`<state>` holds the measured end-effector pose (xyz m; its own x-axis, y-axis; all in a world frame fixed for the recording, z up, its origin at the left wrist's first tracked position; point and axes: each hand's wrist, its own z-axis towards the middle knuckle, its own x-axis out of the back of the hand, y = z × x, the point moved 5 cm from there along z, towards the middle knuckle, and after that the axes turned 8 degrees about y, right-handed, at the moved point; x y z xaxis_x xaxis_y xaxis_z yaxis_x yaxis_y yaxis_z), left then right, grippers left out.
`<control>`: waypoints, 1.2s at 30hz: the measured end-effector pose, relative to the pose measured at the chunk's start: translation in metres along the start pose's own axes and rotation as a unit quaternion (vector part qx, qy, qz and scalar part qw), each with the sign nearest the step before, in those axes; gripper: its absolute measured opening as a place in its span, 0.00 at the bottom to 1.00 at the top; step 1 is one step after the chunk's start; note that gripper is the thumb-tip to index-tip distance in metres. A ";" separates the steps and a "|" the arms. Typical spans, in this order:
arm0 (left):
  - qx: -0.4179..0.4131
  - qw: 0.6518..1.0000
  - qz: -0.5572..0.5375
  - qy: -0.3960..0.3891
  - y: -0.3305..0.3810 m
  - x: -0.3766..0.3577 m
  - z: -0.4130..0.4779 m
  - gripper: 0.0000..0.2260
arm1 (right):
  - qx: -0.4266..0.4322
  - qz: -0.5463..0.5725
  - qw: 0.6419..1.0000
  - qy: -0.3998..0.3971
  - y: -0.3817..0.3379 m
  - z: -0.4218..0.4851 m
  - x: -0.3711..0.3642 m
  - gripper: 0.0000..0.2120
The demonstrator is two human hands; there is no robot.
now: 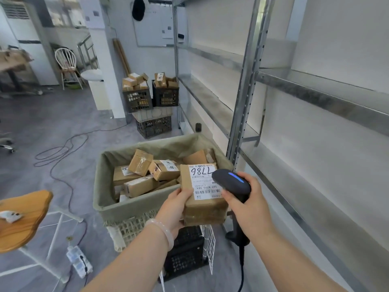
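Fingers (185, 193) of left hand (174, 207) curled round labelled cardboard parcel (206, 210), held above near edge of cloth-lined bin (126, 205) full of parcels. Black barcode scanner (231, 182) gripped in right hand (250, 205), head over the parcel's label (203, 180), blue light on.

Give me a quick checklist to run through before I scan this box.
1. Left grip holds box: ok, fingers curl round its left edge.
2. Label faces up: ok, barcodes show.
3. Right grip holds scanner: ok, blue light on.
4. Scanner aimed at a barcode: cannot tell, its head covers the label's right edge.
5. Cable hangs free: cannot tell, lower end out of view.
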<state>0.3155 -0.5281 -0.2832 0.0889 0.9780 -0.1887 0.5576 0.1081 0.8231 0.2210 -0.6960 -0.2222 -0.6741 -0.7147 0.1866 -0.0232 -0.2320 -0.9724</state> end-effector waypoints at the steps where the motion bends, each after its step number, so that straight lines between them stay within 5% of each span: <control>1: -0.006 1.000 0.001 -0.007 0.005 -0.009 0.005 0.17 | -0.001 -0.001 1.000 -0.003 0.002 0.016 0.001 0.23; 6: -0.053 0.999 -0.003 -0.006 0.024 -0.043 0.038 0.28 | 0.002 -0.001 1.000 -0.023 0.011 0.092 -0.007 0.24; 13: -0.022 0.997 -0.056 0.048 0.048 -0.040 0.109 0.25 | -0.008 -0.028 0.998 -0.054 0.030 0.154 -0.056 0.25; 27: -0.054 0.989 0.132 0.036 0.095 -0.033 0.256 0.34 | -0.045 -0.041 0.997 0.049 0.064 0.213 -0.110 0.26; 36: -0.240 0.887 0.369 -0.139 0.093 -0.131 0.213 0.31 | -0.034 -0.070 0.982 0.170 0.054 0.168 -0.042 0.26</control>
<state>0.5311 -0.6839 -0.2959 0.5207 0.7393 0.4270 -0.1480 -0.4144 0.8980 0.3722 -0.7889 -0.2589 -0.8676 -0.4151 0.2738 -0.1755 -0.2595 -0.9496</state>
